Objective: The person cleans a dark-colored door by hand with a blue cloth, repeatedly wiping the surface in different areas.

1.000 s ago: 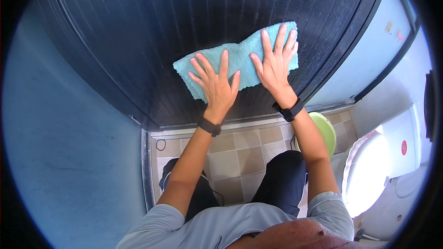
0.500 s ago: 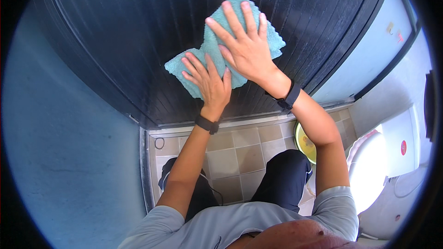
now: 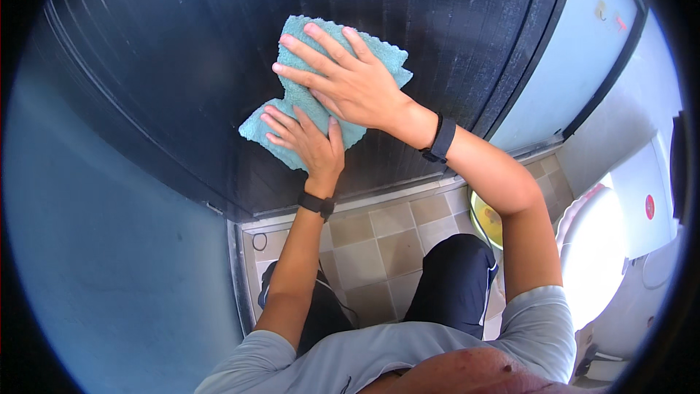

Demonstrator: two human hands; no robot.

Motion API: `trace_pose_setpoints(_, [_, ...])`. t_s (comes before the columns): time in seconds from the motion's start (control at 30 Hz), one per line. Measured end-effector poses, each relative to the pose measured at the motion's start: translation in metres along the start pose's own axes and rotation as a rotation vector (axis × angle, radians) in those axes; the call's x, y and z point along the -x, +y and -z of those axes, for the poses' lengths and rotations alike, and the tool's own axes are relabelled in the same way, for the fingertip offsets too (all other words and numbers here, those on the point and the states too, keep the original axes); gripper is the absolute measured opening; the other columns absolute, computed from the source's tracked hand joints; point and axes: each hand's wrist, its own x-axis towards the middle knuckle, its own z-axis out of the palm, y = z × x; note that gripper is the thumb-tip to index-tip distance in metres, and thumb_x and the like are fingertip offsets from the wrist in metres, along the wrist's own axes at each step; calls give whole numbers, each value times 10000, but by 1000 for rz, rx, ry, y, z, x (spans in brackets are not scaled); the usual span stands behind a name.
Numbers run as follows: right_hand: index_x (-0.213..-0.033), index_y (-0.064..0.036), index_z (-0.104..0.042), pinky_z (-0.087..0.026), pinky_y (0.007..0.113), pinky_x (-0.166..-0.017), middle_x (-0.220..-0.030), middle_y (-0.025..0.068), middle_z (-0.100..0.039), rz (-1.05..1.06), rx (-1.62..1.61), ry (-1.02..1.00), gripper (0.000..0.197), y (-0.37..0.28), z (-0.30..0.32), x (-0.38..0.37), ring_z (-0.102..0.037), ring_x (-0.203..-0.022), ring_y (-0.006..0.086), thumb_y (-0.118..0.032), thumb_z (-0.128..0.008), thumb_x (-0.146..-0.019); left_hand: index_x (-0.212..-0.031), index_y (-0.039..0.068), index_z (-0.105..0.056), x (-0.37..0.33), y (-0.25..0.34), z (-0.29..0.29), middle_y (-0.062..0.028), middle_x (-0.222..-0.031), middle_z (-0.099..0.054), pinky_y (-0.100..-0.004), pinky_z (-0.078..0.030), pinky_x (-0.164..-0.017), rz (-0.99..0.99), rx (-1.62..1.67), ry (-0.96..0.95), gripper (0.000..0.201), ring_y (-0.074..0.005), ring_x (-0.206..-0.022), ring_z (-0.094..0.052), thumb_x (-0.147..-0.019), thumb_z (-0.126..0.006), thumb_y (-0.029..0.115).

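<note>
A light teal cleaning cloth (image 3: 390,58) lies spread against a dark, vertically grooved door panel (image 3: 211,51). On its upper part my right hand (image 3: 350,84) presses flat, fingers stretched toward the upper left. My left hand (image 3: 310,142) rests on the lower left part of the cloth, fingers extended and a little apart. Both palms face the panel and neither hand grips the cloth. Dark bands circle both wrists. Part of the cloth is hidden under the hands.
A blue wall (image 3: 124,248) runs along the left. Below the door lies a tiled floor (image 3: 364,263) in beige and brown. At right stand a yellow-green basin (image 3: 487,222) and a white toilet (image 3: 594,255). A dark cord loop (image 3: 259,241) lies near the door's lower left corner.
Both hands and the cloth have slid left across the panel, the right hand also downward. My right hand's fingers now point more to the left. The view has shifted slightly.
</note>
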Motion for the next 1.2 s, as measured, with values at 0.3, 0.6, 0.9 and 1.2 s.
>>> trace_pose_setpoints(0.3, [-1397,-260,-398,-235,560,-1036,-1505,107,-255,-435,-15,140,662,17,7,37,-218,-1376,350,-326,-656,-791,-1434,73,-303,-30,31,19,-352,-1478,37,-698,17,-996,-16,40,-190,664,-548,-1350,76,-864,-563,293])
trace_pose_setpoints(0.6, [-1421,-91,-304,-147,648,-1039,-1499,269,-84,-732,-84,111,777,-6,-23,120,-69,-1361,510,-337,-677,-785,-1432,170,-352,-25,35,19,-330,-1491,25,-687,17,-1007,-138,-11,-352,664,-521,-1365,78,-823,-608,240])
trace_pose_setpoints(0.9, [-1446,-46,-197,-97,645,-1048,-1499,294,-33,-701,-132,94,803,1,-23,132,-31,-1360,520,-274,-642,-818,-1422,206,-365,-19,37,20,-305,-1502,-17,-691,-32,-1011,-186,-3,-515,634,-493,-1381,31,-832,-596,225])
trace_pose_setpoints(1.2, [-1421,-175,-349,-165,652,-1019,-1519,188,-136,-470,-16,172,696,32,7,39,-102,-1376,442,-330,-648,-813,-1460,116,-267,-50,32,34,-304,-1503,34,-648,-12,-1040,14,25,-283,697,-481,-1383,62,-863,-574,301])
